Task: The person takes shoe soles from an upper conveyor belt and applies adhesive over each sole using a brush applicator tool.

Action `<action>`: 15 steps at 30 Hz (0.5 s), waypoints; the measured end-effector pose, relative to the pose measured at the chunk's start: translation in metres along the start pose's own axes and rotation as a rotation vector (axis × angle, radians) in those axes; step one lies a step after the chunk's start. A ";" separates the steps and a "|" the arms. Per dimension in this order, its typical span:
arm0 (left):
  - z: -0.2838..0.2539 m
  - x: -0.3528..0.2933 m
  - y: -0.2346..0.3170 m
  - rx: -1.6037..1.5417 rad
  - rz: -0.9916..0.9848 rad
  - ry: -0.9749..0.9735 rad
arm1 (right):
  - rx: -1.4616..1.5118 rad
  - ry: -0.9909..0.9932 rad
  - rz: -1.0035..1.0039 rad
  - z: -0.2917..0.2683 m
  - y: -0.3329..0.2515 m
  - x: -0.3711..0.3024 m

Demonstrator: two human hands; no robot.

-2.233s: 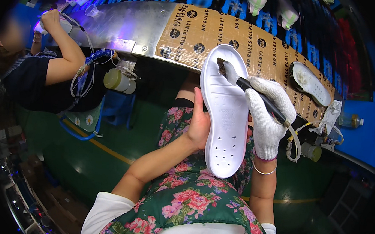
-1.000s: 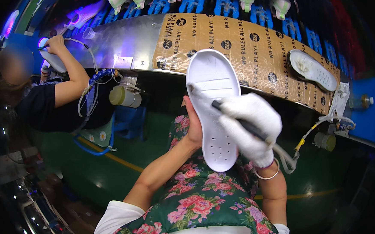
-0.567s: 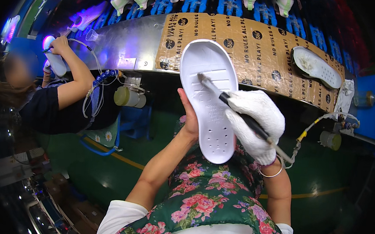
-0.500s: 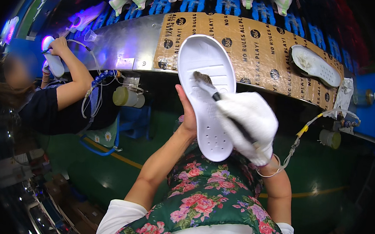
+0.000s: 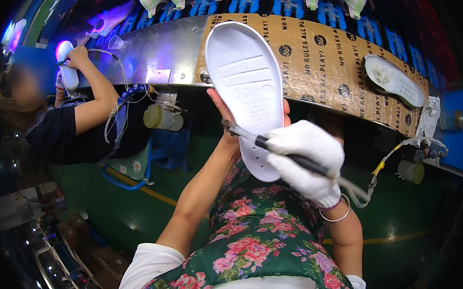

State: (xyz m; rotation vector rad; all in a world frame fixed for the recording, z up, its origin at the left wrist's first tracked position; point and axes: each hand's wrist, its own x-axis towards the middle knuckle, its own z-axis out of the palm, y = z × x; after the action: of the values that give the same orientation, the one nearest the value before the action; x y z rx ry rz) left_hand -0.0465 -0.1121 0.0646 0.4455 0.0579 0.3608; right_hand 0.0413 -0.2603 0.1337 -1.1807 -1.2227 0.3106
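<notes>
A white shoe sole (image 5: 245,66) stands tilted before me, its ridged inner face toward me and its heel end low. My left hand (image 5: 224,108) grips it from behind; fingertips show at both edges. In a white knitted glove, my right hand (image 5: 307,157) is closed round the dark handle of a brush (image 5: 263,141) with a hose at its rear end. The brush's dark bristle tip lies across the lower sole, at its left edge near my left wrist. Whether the bristles touch the sole I cannot tell.
Printed brown cardboard (image 5: 321,70) covers the metal bench. A second white sole (image 5: 396,80) lies on it at the right, beside a white cloth (image 5: 429,117) and a jar (image 5: 450,120). Blue clamps (image 5: 288,4) line the back. A co-worker (image 5: 80,103) handles another sole at the left.
The brush has moved from the middle of the sole down to its lower left edge. The sole has shifted slightly up and left, and my left fingertips now show at its right edge.
</notes>
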 end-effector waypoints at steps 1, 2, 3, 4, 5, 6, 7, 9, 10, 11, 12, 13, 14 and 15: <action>0.000 0.002 0.002 -0.011 0.013 0.008 | -0.023 0.037 0.061 -0.002 -0.002 0.001; -0.001 0.004 0.004 -0.010 0.013 0.009 | -0.176 0.070 0.044 -0.003 -0.002 0.000; -0.001 0.006 0.007 0.027 0.027 -0.006 | -0.243 0.055 -0.008 -0.002 -0.002 0.002; -0.002 0.006 0.008 0.064 0.040 -0.021 | -0.311 0.040 -0.059 0.000 -0.004 0.004; -0.002 0.007 0.006 -0.058 -0.023 -0.035 | -0.387 -0.017 -0.145 0.002 -0.003 0.003; -0.003 0.009 0.006 -0.059 -0.023 -0.035 | -0.388 -0.017 -0.144 0.004 -0.005 0.003; -0.003 0.011 0.007 -0.083 -0.051 -0.036 | -0.326 -0.030 -0.129 0.007 -0.007 0.003; -0.002 0.013 0.008 -0.141 -0.051 -0.040 | -0.165 -0.031 -0.070 0.009 -0.006 0.001; -0.005 0.016 0.010 -0.141 -0.053 -0.035 | -0.069 -0.019 -0.029 0.006 -0.002 0.002; -0.007 0.020 0.011 -0.145 -0.059 -0.042 | -0.169 -0.006 -0.066 0.001 0.001 0.003; -0.008 0.021 0.011 -0.149 -0.064 -0.049 | -0.279 0.022 -0.084 0.000 0.003 0.001; -0.008 0.019 0.012 -0.151 -0.059 -0.027 | -0.355 0.015 -0.141 0.002 0.003 0.002; -0.007 0.023 0.013 -0.153 -0.063 -0.027 | -0.436 0.008 -0.200 0.003 0.003 0.005; -0.007 0.027 0.014 -0.153 -0.022 -0.042 | -0.435 -0.043 -0.217 0.003 0.002 0.001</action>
State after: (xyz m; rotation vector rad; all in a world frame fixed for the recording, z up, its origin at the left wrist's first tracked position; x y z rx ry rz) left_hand -0.0267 -0.0881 0.0644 0.3004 -0.0061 0.3315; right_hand 0.0404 -0.2568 0.1321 -1.3973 -1.4889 -0.1004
